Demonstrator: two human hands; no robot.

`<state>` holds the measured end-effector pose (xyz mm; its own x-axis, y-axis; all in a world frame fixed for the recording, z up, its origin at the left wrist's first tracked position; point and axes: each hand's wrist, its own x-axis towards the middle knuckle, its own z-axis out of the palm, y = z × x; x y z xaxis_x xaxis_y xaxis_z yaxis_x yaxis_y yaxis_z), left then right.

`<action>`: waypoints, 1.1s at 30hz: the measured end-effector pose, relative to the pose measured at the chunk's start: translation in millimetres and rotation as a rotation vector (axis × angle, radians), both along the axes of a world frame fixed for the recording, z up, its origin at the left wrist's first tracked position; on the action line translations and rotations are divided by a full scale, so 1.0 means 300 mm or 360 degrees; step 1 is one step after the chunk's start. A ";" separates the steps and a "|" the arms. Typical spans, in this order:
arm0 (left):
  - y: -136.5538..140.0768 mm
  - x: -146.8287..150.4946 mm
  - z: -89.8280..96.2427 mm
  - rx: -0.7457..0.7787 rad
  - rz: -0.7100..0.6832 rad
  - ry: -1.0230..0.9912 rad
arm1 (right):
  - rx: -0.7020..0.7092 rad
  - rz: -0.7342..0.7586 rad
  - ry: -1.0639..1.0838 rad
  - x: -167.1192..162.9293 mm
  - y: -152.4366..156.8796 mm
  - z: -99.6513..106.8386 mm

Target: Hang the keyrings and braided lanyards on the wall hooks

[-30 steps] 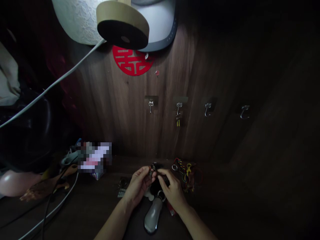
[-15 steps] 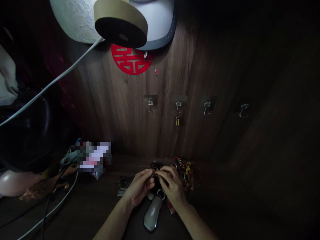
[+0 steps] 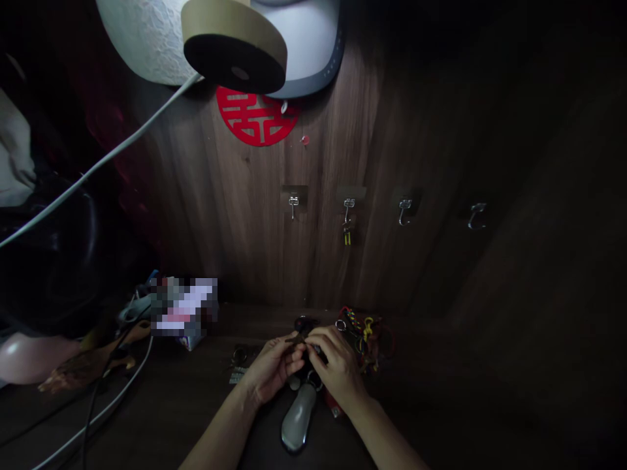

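My left hand is pinched on a small, flat, brownish key, its fingers curled and palm turned up. From the other side, my right hand grips the same key between thumb and fingertips; much of its grip is hidden. Just below the hands is a shiny silver oval key fob with a metal ring, and I cannot tell whether it hangs from the key or lies on the surface. A red tag-like piece shows beneath my right wrist. A dark rounded object lies behind my fingers.
Colourful cords with rings lie right of my hands, and a small key ring lies left. Several hooks line the wooden wall; one carries a yellow-marked piece. A tape roll and caps hang above. White cable crosses left.
The key between my fingertips has turned and now shows more of its flat side. My right fingers have shifted slightly; both hands stay in nearly the same place.
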<state>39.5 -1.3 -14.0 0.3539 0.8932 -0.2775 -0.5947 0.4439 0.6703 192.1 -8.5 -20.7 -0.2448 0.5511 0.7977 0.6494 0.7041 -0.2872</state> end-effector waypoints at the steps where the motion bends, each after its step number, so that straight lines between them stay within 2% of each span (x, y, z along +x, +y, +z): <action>1: 0.000 0.000 -0.001 -0.0004 -0.0005 -0.0002 | 0.0004 -0.0012 0.0012 -0.002 0.000 -0.001; 11: 0.007 -0.003 0.002 0.0036 -0.0054 0.0096 | -0.0002 -0.0071 0.0206 0.001 0.004 0.014; 13: 0.018 -0.008 0.000 0.0084 0.0046 0.0134 | -0.0029 -0.0120 0.0293 0.006 0.006 0.028; 17: 0.049 -0.026 -0.014 0.0178 0.0407 0.0163 | -0.0101 -0.0231 0.0434 0.030 0.010 0.072; 20: 0.066 -0.037 -0.023 0.0287 0.0621 0.0223 | -0.0194 -0.0303 0.0530 0.060 0.022 0.121; 24: 0.065 -0.033 -0.023 0.0530 0.0727 0.0586 | -0.0284 -0.0313 0.0691 0.110 0.064 0.216; 27: 0.055 -0.021 -0.027 0.0728 0.0661 0.0883 | -0.0258 -0.0257 0.0830 0.147 0.109 0.305; 33: 0.056 -0.013 -0.050 0.1033 0.0325 0.1474 | -0.0192 -0.0126 0.1053 0.209 0.211 0.461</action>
<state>35.7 15.6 -29.0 0.0866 0.9803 0.1777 0.2244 -0.1930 0.9552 254.8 55.0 117.6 0.3189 0.6419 0.6974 0.3580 0.5997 -0.7157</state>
